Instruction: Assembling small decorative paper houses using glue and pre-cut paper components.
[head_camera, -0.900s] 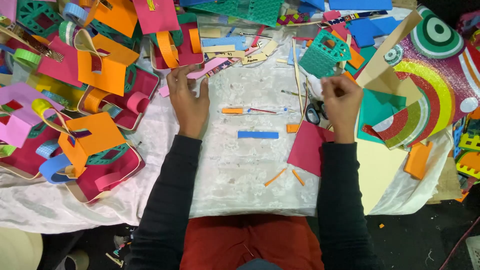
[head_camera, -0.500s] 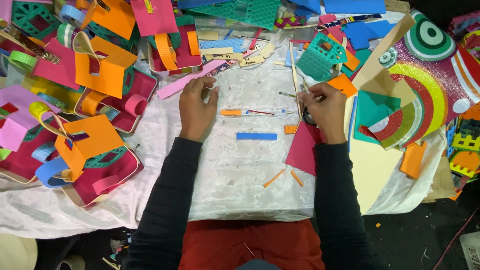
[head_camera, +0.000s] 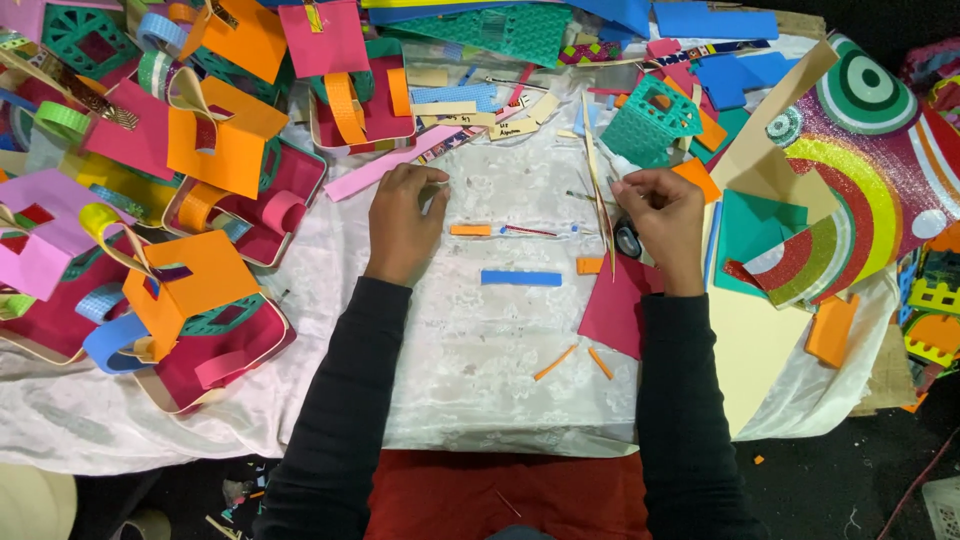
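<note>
My left hand (head_camera: 403, 218) rests on the white lace cloth (head_camera: 470, 380), its fingers curled together beside the end of a long pink strip (head_camera: 385, 165). I see nothing in it. My right hand (head_camera: 662, 215) is opposite, fingertips pinched close to a thin beige stick (head_camera: 598, 175). Whether it grips something small, I cannot tell. A tape roll (head_camera: 628, 240) lies just under the right hand. Between the hands are a short orange strip (head_camera: 470, 230) and a blue strip (head_camera: 520, 278). A dark pink sheet (head_camera: 612, 310) lies below the right wrist.
Paper houses in orange, pink and magenta (head_camera: 195, 290) crowd the left side. Teal lattice pieces (head_camera: 650, 120) and blue sheets lie at the back. A glitter rainbow board (head_camera: 860, 190) and a cream sheet (head_camera: 750, 350) fill the right. Two orange slivers (head_camera: 555, 362) lie nearer me.
My right hand has come down and leftward toward the thin stick and the tape roll. My left hand has shifted slightly toward me, away from the pink strip.
</note>
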